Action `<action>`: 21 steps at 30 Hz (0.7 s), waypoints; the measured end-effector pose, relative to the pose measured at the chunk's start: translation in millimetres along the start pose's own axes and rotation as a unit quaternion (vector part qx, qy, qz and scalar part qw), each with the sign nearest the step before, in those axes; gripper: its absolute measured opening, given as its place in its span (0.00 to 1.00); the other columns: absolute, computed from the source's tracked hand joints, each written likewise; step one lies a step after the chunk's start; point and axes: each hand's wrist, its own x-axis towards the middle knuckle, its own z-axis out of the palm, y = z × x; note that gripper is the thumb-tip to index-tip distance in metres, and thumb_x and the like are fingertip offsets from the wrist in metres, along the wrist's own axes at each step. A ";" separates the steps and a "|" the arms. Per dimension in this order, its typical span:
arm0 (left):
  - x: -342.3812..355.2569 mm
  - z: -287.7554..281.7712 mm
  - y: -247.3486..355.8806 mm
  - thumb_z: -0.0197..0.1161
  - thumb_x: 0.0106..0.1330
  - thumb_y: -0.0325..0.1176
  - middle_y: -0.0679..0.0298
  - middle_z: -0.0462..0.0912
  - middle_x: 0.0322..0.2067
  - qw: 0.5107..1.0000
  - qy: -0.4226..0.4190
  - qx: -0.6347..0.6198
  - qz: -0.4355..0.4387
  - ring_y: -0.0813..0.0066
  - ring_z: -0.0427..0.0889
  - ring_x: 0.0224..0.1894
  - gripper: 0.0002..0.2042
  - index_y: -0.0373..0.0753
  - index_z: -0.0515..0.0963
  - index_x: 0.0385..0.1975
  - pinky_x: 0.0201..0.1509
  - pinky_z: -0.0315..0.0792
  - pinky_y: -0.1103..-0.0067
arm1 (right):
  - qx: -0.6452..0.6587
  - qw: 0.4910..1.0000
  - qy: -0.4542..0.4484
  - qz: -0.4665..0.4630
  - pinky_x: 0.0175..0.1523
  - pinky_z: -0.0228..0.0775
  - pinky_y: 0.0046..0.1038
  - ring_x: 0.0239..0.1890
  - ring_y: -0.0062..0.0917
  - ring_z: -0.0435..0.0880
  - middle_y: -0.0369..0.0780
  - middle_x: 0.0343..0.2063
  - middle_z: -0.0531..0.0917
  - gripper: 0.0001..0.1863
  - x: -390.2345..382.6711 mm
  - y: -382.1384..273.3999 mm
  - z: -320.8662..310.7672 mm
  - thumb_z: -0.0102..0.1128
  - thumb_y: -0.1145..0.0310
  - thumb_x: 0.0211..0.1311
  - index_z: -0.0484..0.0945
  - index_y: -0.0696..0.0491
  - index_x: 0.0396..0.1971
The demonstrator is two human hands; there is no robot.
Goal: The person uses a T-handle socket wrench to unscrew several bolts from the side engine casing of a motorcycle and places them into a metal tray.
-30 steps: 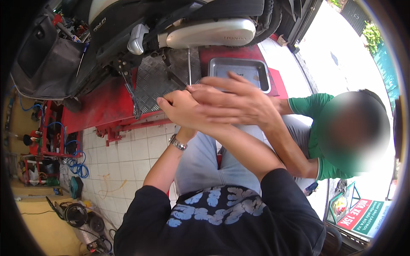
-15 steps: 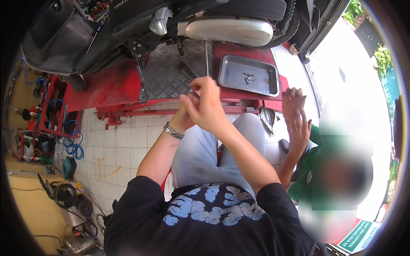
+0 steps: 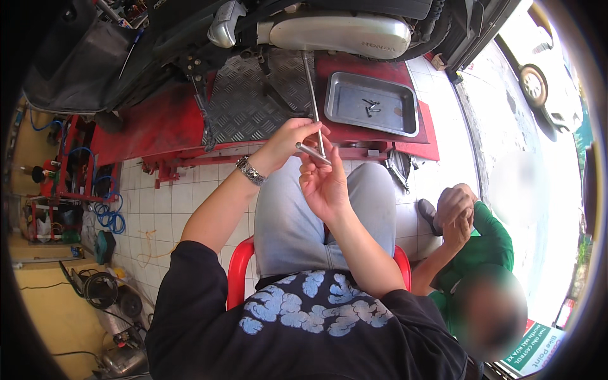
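A long steel T-handle wrench (image 3: pixel 313 95) runs from under the silver engine side cover (image 3: pixel 339 38) of the scooter down to my hands. My left hand (image 3: pixel 291 142) has its fingers wrapped round the shaft, just above the crossbar. My right hand (image 3: pixel 323 190), palm up, grips the crossbar from below with curled fingers. The wrench's far end is hidden under the cover. A metal tray (image 3: pixel 399 120) with several bolts (image 3: pixel 370 107) lies to the right of the shaft.
The scooter stands on a red lift (image 3: pixel 139 136) with a tread plate (image 3: pixel 240 111). A co-worker in green (image 3: pixel 491 240) is low at my right, hands joined. I sit on a red chair (image 3: pixel 240 266). Blue hose (image 3: pixel 111 215) and equipment lie left; a white car (image 3: pixel 551 88) is outside.
The co-worker's hands left mine and moved down to the right. My hands parted somewhat; my right turned palm up below the wrench's crossbar, which now shows, and my left moved onto the shaft.
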 end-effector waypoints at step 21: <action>7.1 -6.4 37.6 0.46 0.78 0.39 0.56 0.81 0.50 0.986 0.007 -0.169 -0.014 0.74 0.83 0.44 0.17 0.33 0.69 0.57 0.48 0.80 0.78 | -0.376 0.913 0.156 0.002 0.32 0.72 0.24 0.30 0.25 0.80 0.42 0.36 0.80 0.18 -44.0 24.3 10.6 0.55 0.57 0.70 0.67 0.58 0.44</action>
